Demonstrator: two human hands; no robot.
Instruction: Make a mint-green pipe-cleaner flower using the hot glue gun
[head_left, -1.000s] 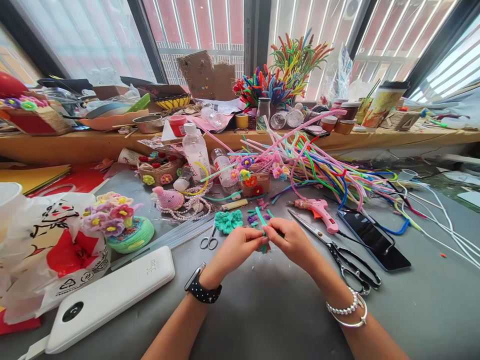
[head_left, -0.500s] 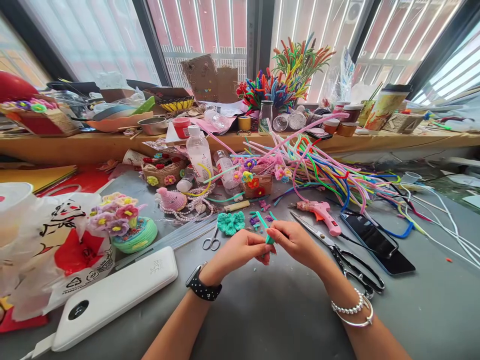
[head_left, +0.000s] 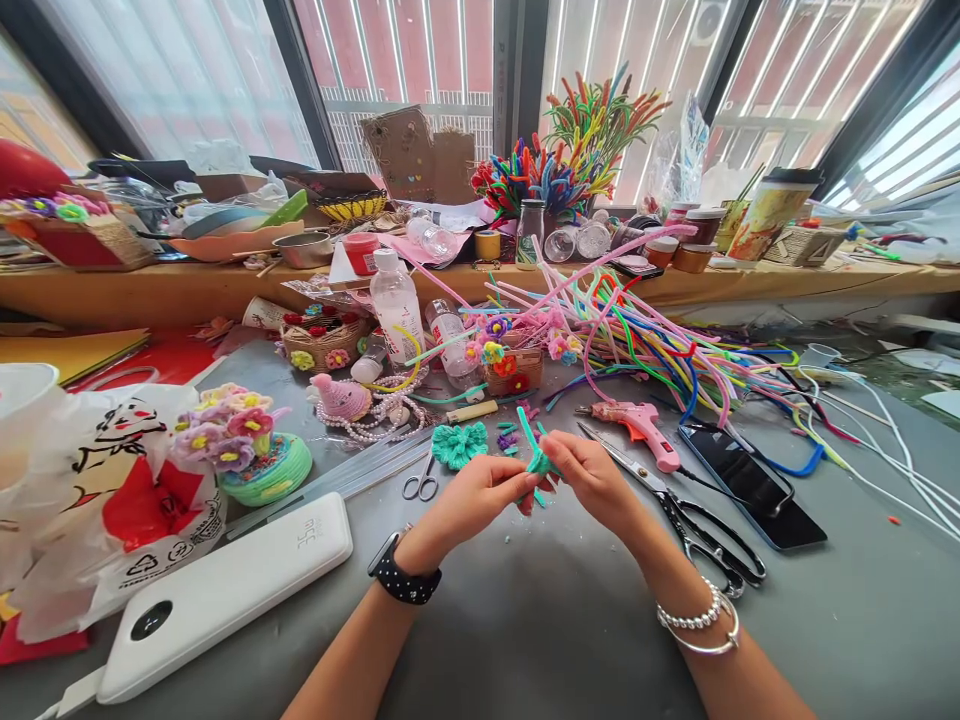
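Between both hands is a teal pipe cleaner (head_left: 538, 460), bent and bunched, with one straight end sticking up and a short bit showing below. My left hand (head_left: 491, 492) pinches it from the left, and my right hand (head_left: 589, 478) closes on it from the right; the fingertips partly hide it. Just beyond my left hand lies a teal fluffy bow-like piece (head_left: 460, 445) with small scissors (head_left: 421, 483) beside it. Short teal and purple pipe cleaner scraps (head_left: 507, 438) are scattered behind the hands. Right of my right hand rest large black-handled scissors (head_left: 705, 530).
A pink glue gun (head_left: 637, 428) and a phone (head_left: 754, 485) lie to the right. Long colourful pipe cleaners (head_left: 660, 330) pile up behind. Leftward are a white power bank (head_left: 232, 590), a crocheted flower pot (head_left: 266, 470) and a plastic bag (head_left: 142, 500). Bottles (head_left: 395, 300) stand farther back.
The fingers have shifted on the teal pipe cleaner; more of its bent, bunched part now shows between the hands. My right hand has moved slightly right. A short lower bit has come into sight.
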